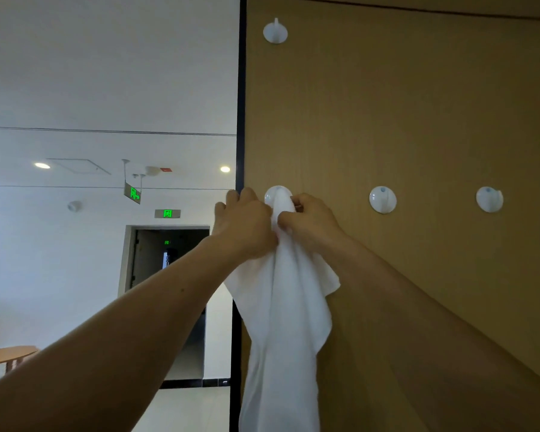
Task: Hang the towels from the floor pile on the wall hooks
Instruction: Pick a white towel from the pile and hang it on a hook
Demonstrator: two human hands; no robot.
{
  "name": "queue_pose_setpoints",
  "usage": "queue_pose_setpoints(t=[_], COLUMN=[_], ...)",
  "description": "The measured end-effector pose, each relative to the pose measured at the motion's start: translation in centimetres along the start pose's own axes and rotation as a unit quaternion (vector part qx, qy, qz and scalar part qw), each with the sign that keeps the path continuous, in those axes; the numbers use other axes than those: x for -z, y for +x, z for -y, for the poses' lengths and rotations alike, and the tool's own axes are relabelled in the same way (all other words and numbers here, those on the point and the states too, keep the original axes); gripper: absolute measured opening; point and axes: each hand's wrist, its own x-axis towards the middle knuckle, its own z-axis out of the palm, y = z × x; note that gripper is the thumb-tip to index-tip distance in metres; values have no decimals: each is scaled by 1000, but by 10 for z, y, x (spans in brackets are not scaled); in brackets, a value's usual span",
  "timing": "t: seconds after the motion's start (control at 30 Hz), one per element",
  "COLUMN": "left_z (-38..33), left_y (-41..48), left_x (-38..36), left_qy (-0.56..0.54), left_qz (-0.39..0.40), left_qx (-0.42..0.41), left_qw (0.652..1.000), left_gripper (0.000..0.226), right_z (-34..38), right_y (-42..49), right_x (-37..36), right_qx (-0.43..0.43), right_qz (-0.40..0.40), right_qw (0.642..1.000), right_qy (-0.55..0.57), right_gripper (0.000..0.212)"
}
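Head view: towel draped on hook, grip not yet released.
Left hand and right hand each pinch its bunched top, hook between them; other hooks bare; pile unseen.

four hooks, one towel

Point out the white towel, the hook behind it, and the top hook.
white towel (282,322), head view, middle of hanging cloth.
hook behind towel (270,193), head view, upper rim of base.
top hook (275,32), head view, base centre.
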Motion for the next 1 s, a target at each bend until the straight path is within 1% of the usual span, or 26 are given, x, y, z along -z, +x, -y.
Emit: queue_pose_setpoints(t=[0.03, 0.1, 0.17, 0.23, 0.3, 0.37, 0.43, 0.5, 0.53, 0.57, 0.63, 0.67, 0.7, 0.77, 0.83, 0.87, 0.93, 1.0], left_z=[-1, -5, -6, -5, -5, -7, -10, -13, -14, -14, -16, -18, -20, -24, -25, -24, -20, -16], left_y=[-1, -3, -9, -16, -24, -33, -44, -52, -55, -58, -68, -73, -80, -93, -106, -114, -131, -148], left_x=[0, 1, 1, 1, -2, -14, -28, -40, -46, -52, -61, -65, -68, -74, -80, -85, -92, -99], left_qy=[-35, -174, -321, -450, -510, -555, -603, -638, -639, -615, -520, -488, -477, -490, -504, -504, -501, -520], left_qz=[11, 45, 83, 101, 105, 104, 90, 64, 51, 31, -24, -50, -71, -97, -97, -89, -67, -46], left_qx=[5, 21, 51, 78, 95, 118, 145, 179, 193, 193, 162, 147, 140, 136, 129, 122, 107, 112], left_qw=[999, 984, 942, 884, 848, 817, 779, 746, 743, 764, 838, 859, 865, 856, 849, 850, 856, 845], left_gripper=[35, 28, 20, 13, 21, 32, 28, 25, 28, 28, 22, 21, 23, 36, 50, 53, 50, 48], right_z=[3, 6, 4, -1, -7, -15, -25, -35, -41, -45, -54, -58, -62, -66, -66, -66, -70, -73], right_y=[-1, -3, -8, -15, -22, -31, -40, -49, -55, -61, -74, -80, -88, -103, -116, -123, -137, -156], right_x=[0, -1, 0, 0, -5, -11, -16, -20, -20, -21, -20, -21, -22, -28, -33, -34, -33, -31], right_qx=[-10, -25, -46, -72, -85, -72, -47, -32, -25, -13, 7, 5, -5, -28, -49, -63, -78, -78], right_qz=[3, 8, 15, 36, 42, 13, -13, -16, -19, -23, -32, -37, -39, -43, -37, -32, -27, -30], right_qw=[1000, 1000, 999, 994, 990, 992, 995, 996, 996, 998, 999, 999, 999, 997, 995, 993, 992, 995], right_qy=[-4, -6, 22, 70, 103, 102, 89, 88, 79, 62, 25, 18, 21, 54, 82, 93, 94, 58], right_gripper=[46, 48, 39, 32, 36, 41, 45, 49, 50, 52, 57, 61, 65, 73, 78, 79, 77, 77])
